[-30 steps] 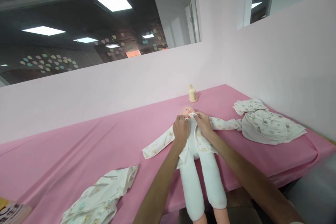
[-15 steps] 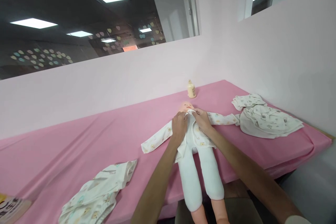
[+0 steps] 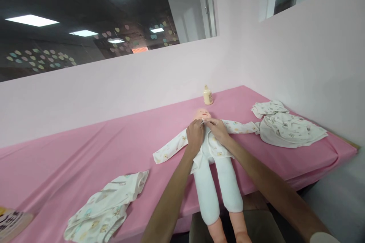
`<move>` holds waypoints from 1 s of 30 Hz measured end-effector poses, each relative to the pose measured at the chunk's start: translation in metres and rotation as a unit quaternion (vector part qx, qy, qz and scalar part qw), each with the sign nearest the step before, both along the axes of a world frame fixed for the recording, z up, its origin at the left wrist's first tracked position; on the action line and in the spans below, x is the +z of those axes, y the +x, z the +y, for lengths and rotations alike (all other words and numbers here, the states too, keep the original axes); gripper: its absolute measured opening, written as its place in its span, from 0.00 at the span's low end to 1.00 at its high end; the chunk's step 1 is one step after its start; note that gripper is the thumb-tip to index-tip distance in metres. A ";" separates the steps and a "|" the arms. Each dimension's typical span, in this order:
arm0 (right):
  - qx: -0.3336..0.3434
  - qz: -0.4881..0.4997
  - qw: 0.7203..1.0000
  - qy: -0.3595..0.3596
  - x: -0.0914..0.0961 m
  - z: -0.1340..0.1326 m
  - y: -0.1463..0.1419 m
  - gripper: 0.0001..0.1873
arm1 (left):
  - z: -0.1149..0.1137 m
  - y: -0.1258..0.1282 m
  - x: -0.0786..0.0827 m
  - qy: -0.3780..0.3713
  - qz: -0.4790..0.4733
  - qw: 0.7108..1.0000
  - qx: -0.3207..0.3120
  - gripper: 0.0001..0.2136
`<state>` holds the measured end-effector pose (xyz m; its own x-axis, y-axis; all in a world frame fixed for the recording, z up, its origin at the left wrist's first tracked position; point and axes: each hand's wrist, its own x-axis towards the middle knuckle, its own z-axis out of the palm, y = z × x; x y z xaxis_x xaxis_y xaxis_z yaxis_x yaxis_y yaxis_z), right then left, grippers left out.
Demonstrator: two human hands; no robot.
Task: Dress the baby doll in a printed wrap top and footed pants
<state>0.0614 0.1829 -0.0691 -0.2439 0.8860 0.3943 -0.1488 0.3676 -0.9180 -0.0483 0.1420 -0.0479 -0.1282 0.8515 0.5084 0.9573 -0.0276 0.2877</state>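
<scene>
A baby doll (image 3: 203, 114) lies on its back on the pink-covered table, its lower legs hanging past the front edge. It wears a white patterned baby jacket (image 3: 219, 149), sleeves spread to both sides, the front open lower down. My left hand (image 3: 195, 133) pinches the jacket's left edge at the neck. My right hand (image 3: 217, 129) pinches the right edge there, fingertips meeting those of the left just below the doll's chin. What lies between the fingertips is too small to make out.
Folded patterned baby pants (image 3: 105, 207) lie at the front left, with part of a labelled package (image 3: 13, 222) beyond. A cream pump bottle (image 3: 208, 96) stands behind the doll's head. Crumpled patterned baby clothes (image 3: 291, 129) lie at the right on the pink sheet (image 3: 85, 152).
My right hand has moved left, bringing the right jacket edge against the left one at the neck. My left hand stays nearly in place.
</scene>
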 end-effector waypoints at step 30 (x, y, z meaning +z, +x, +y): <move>-0.203 -0.305 0.919 0.147 -0.002 -0.019 0.005 0.13 | -0.017 -0.015 0.007 -0.054 -0.307 0.949 -0.054 0.12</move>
<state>0.0662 0.1637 -0.0710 -0.1719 0.8302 0.5303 0.5652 0.5240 -0.6372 -0.0632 0.1253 -0.0406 -0.2820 0.9190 0.2757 0.6013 -0.0546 0.7972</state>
